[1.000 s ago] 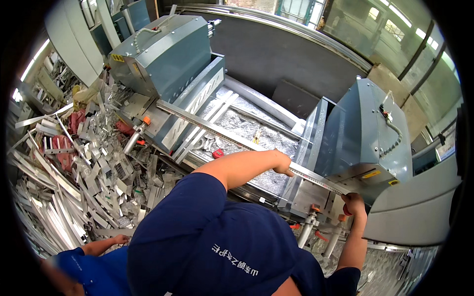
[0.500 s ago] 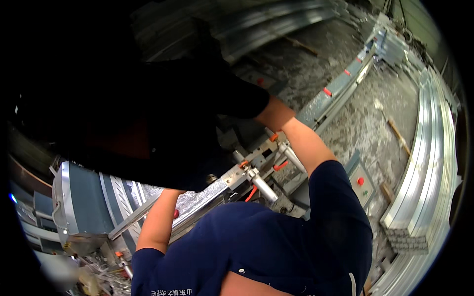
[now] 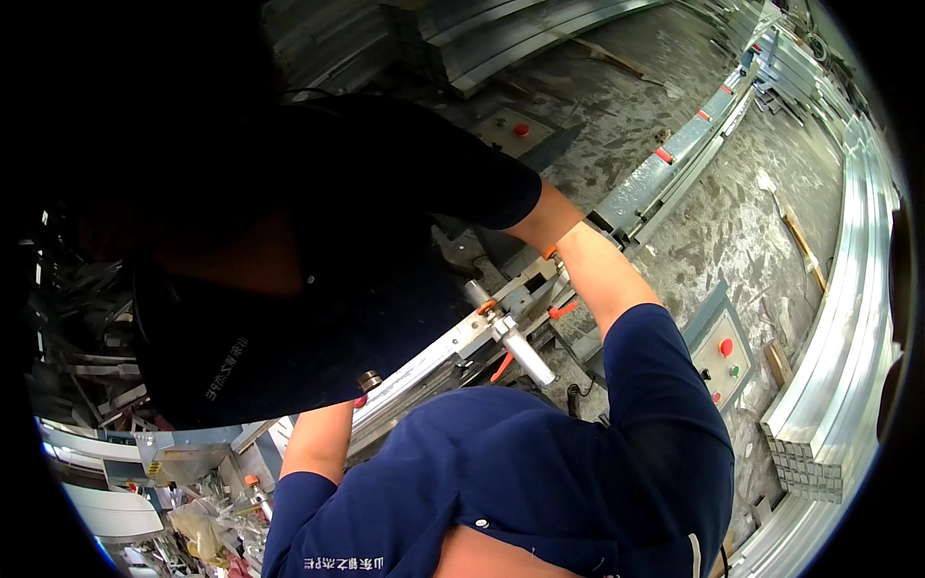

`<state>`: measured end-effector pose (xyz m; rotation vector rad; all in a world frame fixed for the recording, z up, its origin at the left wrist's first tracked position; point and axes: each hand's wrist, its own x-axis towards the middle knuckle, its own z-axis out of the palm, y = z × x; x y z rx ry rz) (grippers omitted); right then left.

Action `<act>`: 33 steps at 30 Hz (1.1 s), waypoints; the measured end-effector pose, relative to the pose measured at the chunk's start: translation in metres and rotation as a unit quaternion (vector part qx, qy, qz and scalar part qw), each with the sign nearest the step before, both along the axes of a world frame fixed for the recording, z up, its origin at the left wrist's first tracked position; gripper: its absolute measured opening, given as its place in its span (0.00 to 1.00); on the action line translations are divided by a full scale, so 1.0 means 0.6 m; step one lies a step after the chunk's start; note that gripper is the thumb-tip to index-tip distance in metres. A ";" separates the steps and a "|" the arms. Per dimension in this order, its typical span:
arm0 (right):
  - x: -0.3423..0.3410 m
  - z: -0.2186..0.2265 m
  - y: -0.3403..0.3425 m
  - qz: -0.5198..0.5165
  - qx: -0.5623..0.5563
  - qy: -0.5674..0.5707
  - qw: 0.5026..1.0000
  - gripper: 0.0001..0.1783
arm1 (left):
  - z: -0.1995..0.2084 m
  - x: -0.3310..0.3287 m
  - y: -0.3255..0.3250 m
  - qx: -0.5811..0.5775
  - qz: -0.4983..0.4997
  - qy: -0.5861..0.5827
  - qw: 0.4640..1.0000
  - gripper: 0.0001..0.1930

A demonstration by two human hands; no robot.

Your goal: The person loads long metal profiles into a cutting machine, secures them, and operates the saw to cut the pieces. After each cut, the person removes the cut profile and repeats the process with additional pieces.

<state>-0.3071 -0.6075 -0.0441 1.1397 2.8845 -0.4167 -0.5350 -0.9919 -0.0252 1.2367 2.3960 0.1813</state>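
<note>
Saw silver clamp cylinder point(image 3: 528, 358) below centre, slanting down-right, nearer right forearm point(image 3: 612, 284) than left forearm point(image 3: 321, 441); couldn't tell hidden fingers' grip.

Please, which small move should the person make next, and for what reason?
Probably a slight shift of the head, to see both hands: the dark, glossy surface hides them. The left forearm and right forearm disappear at its edge, and a silver cylinder sits between the forearms.

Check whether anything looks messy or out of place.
Yes: metal scrap lies jumbled beside pale crumpled plastic at lower left, and a wooden stick lies loose on the floor at right, possibly a trip hazard.
</note>
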 end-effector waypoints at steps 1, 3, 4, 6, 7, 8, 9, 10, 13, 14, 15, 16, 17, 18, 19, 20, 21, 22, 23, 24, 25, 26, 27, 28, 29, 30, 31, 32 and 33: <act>0.000 -0.004 -0.002 -0.004 0.000 -0.013 1.000 0.21 | -0.005 0.001 -0.001 0.008 -0.002 -0.004 1.000 0.24; -0.003 -0.006 0.005 -0.013 0.002 -0.032 0.999 0.19 | -0.009 -0.003 0.005 0.019 -0.005 -0.008 1.000 0.24; -0.004 -0.008 0.008 -0.017 0.001 -0.041 0.999 0.18 | -0.010 -0.002 0.005 0.022 -0.005 -0.011 1.000 0.24; -0.006 -0.009 0.016 -0.025 0.002 -0.056 0.998 0.17 | -0.011 -0.007 0.011 0.028 -0.005 -0.014 0.999 0.24; -0.006 -0.009 0.021 -0.029 0.003 -0.066 0.997 0.16 | -0.012 -0.007 0.010 0.031 -0.006 -0.015 0.999 0.24; -0.006 -0.009 0.025 -0.032 0.000 -0.076 0.997 0.16 | -0.014 -0.008 0.010 0.034 -0.005 -0.016 0.999 0.24; -0.004 -0.016 0.034 -0.038 -0.003 -0.087 0.995 0.15 | -0.014 -0.009 0.014 0.037 -0.006 -0.018 0.999 0.24; 0.002 -0.021 0.047 -0.049 -0.005 -0.102 0.994 0.15 | -0.015 -0.010 0.018 0.039 -0.009 -0.018 0.999 0.24; 0.030 -0.061 0.102 -0.065 0.020 -0.147 0.987 0.14 | -0.013 -0.010 0.046 0.050 -0.026 -0.017 0.998 0.24; 0.048 -0.065 0.118 -0.069 0.059 -0.150 0.985 0.16 | -0.016 -0.011 0.061 0.056 -0.036 -0.019 0.998 0.24; 0.047 -0.054 0.112 -0.084 0.043 -0.118 0.989 0.17 | -0.021 -0.011 0.054 0.058 -0.033 -0.019 0.998 0.24; 0.046 -0.035 0.097 -0.098 0.025 -0.085 0.991 0.17 | -0.026 -0.011 0.045 0.059 -0.028 -0.020 0.998 0.24; 0.045 -0.013 0.084 -0.112 0.008 -0.053 0.992 0.18 | -0.031 -0.010 0.037 0.060 -0.024 -0.021 0.998 0.24; 0.037 0.013 0.066 -0.102 -0.022 -0.051 0.993 0.17 | -0.028 -0.005 0.020 0.056 -0.014 -0.018 0.998 0.24; 0.042 0.046 0.054 -0.104 -0.046 -0.049 0.992 0.17 | -0.030 -0.001 0.020 0.058 -0.016 -0.018 0.998 0.24; 0.050 0.061 0.050 -0.109 -0.070 -0.048 0.990 0.16 | -0.031 0.001 0.023 0.060 -0.021 -0.017 0.998 0.24; 0.057 0.047 0.063 -0.111 -0.034 -0.036 0.993 0.15 | -0.031 0.002 0.031 0.065 -0.031 -0.017 0.997 0.23; 0.059 0.026 0.082 -0.112 0.002 -0.025 0.993 0.15 | -0.032 0.003 0.042 0.068 -0.041 -0.016 0.997 0.23; 0.060 0.016 0.085 -0.108 0.036 -0.016 0.993 0.15 | -0.036 0.006 0.043 0.072 -0.042 -0.018 0.996 0.23; 0.064 0.006 0.087 -0.113 0.036 -0.015 0.993 0.15 | -0.041 0.008 0.045 0.073 -0.044 -0.019 0.996 0.23; 0.063 0.013 0.081 -0.111 0.039 -0.015 0.993 0.16 | -0.043 0.008 0.040 0.075 -0.041 -0.019 0.996 0.23; 0.061 0.020 0.075 -0.110 0.042 -0.014 0.993 0.16 | -0.044 0.006 0.033 0.076 -0.037 -0.020 0.996 0.23; 0.061 0.024 0.076 -0.106 0.041 -0.024 0.993 0.16 | -0.044 0.004 0.034 0.078 -0.036 -0.019 0.996 0.23; 0.059 0.028 0.078 -0.101 0.040 -0.033 0.994 0.16 | -0.046 0.005 0.035 0.081 -0.038 -0.018 0.996 0.23; 0.058 0.032 0.080 -0.096 0.039 -0.042 0.994 0.16 | -0.047 0.007 0.032 0.081 -0.040 -0.016 0.996 0.23; 0.060 0.028 0.082 -0.095 0.043 -0.042 0.994 0.16 | -0.045 0.011 0.036 0.079 -0.043 -0.014 0.996 0.23; 0.062 0.024 0.085 -0.094 0.047 -0.042 0.994 0.16 | -0.041 0.015 0.037 0.073 -0.049 -0.004 0.996 0.23; 0.064 0.020 0.088 -0.093 0.051 -0.042 0.993 0.16 | -0.037 0.017 0.041 0.049 -0.054 -0.003 0.997 0.23; 0.064 0.016 0.093 -0.100 0.049 -0.042 0.993 0.15 | -0.043 0.017 0.042 0.080 -0.051 -0.027 0.995 0.23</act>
